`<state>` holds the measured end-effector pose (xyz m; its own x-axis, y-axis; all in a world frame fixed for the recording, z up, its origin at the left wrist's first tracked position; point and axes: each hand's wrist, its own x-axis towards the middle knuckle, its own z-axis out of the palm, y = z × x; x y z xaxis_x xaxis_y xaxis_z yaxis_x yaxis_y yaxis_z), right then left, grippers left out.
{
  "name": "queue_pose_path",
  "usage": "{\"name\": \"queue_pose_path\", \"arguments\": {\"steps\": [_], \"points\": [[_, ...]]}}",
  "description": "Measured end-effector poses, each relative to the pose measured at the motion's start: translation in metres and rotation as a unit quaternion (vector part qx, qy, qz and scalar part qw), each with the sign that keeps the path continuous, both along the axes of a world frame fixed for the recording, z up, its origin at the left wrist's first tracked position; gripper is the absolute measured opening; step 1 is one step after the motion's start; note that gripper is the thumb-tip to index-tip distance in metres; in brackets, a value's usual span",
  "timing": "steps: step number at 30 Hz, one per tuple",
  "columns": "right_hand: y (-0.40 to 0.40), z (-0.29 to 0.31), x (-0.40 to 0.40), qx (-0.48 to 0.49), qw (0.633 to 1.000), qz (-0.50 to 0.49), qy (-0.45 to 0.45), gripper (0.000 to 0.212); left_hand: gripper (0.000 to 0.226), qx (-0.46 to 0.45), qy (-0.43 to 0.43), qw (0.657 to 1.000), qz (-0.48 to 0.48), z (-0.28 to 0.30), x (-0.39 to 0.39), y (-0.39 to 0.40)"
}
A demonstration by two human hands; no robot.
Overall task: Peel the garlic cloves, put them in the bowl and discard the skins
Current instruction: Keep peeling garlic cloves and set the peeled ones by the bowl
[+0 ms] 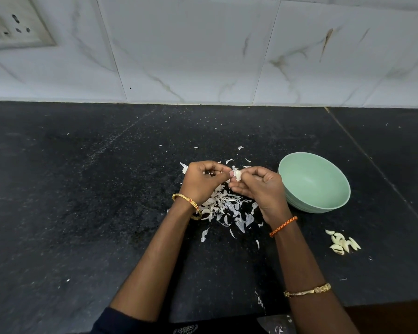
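Home kitchen. Black stone counter [82,189] against white marble-look tile wall [203,56], wall socket [15,27] at top left, green bowl [314,182], garlic skins [225,206] and peeled cloves [343,242] on counter.

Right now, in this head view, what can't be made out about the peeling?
- Clove: mostly covered by the fingers of the left hand and right hand; how much skin remains is unclear.
- Skins: part of the pile lies under both hands.
- Bowl: near inner wall hidden by its own rim.
- Cloves on the counter: too small to tell whether all are peeled.
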<state>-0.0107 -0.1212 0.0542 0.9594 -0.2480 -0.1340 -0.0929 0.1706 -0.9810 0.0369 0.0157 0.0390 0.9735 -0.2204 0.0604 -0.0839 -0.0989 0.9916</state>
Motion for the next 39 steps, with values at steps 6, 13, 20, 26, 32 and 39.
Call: {"name": "queue_pose_path", "arguments": {"steps": [6, 13, 20, 26, 32, 39], "points": [[-0.002, -0.005, 0.0, -0.072, 0.997, 0.028, -0.027, 0.013, 0.004, 0.004, 0.018, 1.0, -0.005, 0.004, -0.004, -0.004], [-0.009, -0.01, 0.004, -0.199, 0.978, 0.044, -0.048, 0.017, 0.016, 0.023, 0.021, 1.0, 0.004, 0.005, -0.005, -0.003], [-0.009, -0.012, 0.004, -0.257, 0.961, 0.056, -0.082, 0.011, 0.023, 0.034, 0.019, 0.999, 0.027, 0.005, -0.005, -0.005], [-0.007, -0.012, 0.006, -0.221, 0.969, 0.063, -0.096, 0.019, 0.024, 0.004, 0.012, 0.998, 0.065, 0.004, -0.006, -0.007], [-0.007, -0.013, 0.007, -0.09, 0.99, 0.068, -0.09, 0.015, 0.022, -0.037, 0.07, 0.995, 0.057, 0.007, -0.004, -0.009], [0.001, -0.02, 0.004, 0.054, 0.996, 0.047, -0.045, 0.015, 0.025, -0.06, 0.238, 0.967, 0.063, 0.003, -0.001, -0.01]]}}
